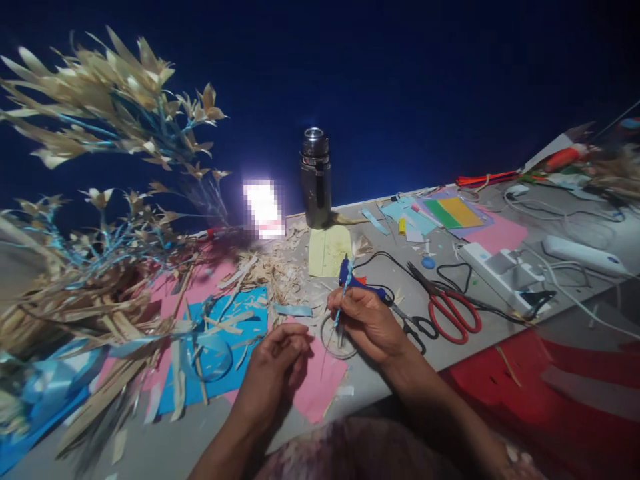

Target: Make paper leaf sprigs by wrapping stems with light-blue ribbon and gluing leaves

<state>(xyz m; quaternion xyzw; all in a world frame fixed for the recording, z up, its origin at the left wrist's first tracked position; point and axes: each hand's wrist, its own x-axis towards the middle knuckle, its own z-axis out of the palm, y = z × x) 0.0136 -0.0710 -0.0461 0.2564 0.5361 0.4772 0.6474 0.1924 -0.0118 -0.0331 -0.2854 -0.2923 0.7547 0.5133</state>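
Between the thumb and fingers of my right hand (pixel 367 320) is a thin stem wrapped in light blue ribbon (pixel 346 293), held upright. My left hand (pixel 280 360) is apart from it, lower and to the left, with its fingers curled in; whatever they may hold is hidden. Beneath the right hand lies a thin wire loop (pixel 325 340) over pink paper (pixel 315 393). A blue glue gun (pixel 381 291) is partly hidden behind that hand. Black-handled scissors (pixel 425 327) and red-handled scissors (pixel 453 317) lie just to its right.
A dark flask (pixel 316 190) stands behind yellow paper (pixel 325 257). Dried-husk flowers on blue stems (pixel 125 100) rise at the left above husk strips and blue paper (pixel 250 313). A power strip (pixel 500 280) with cords and a red chair (pixel 505 373) are on the right.
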